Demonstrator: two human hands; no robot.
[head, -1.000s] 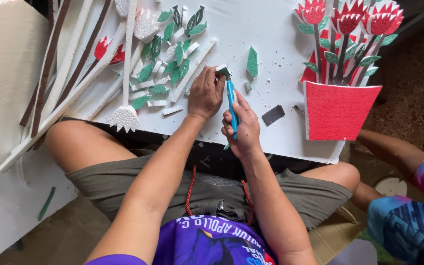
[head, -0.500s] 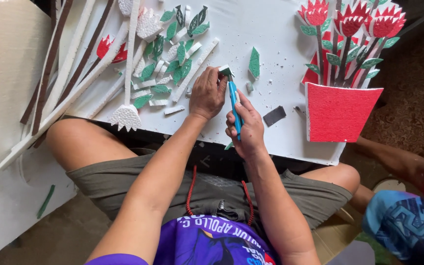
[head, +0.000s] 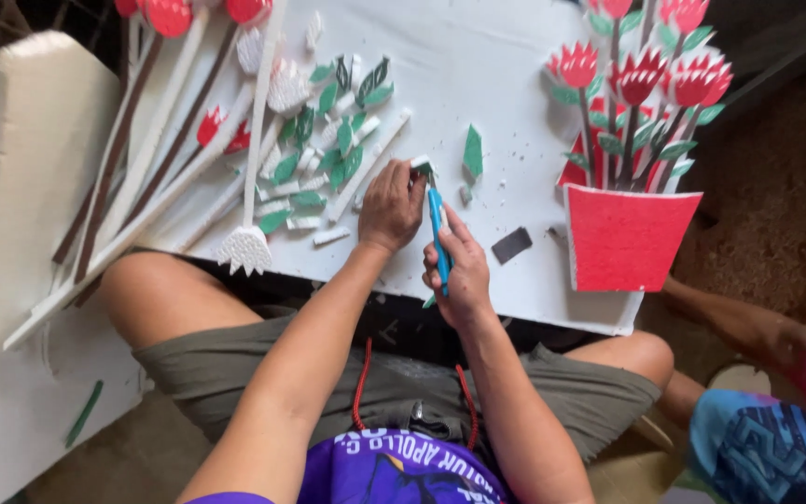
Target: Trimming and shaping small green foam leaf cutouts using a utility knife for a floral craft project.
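My left hand pinches a small white-and-green foam piece against the white foam board on my lap. My right hand grips a blue craft knife, its tip pointing up at that piece. A finished green foam leaf lies just right of the knife tip. A small dark rectangle lies on the board to the right of my right hand.
A pile of green and white foam leaves lies left of my hands, with long white and brown stems and red buds. A red foam pot with red flowers stands at right. Another person's arm and leg are at lower right.
The view has shifted slightly. Both hands stay at the same spot on the board, with the knife still at the small piece.
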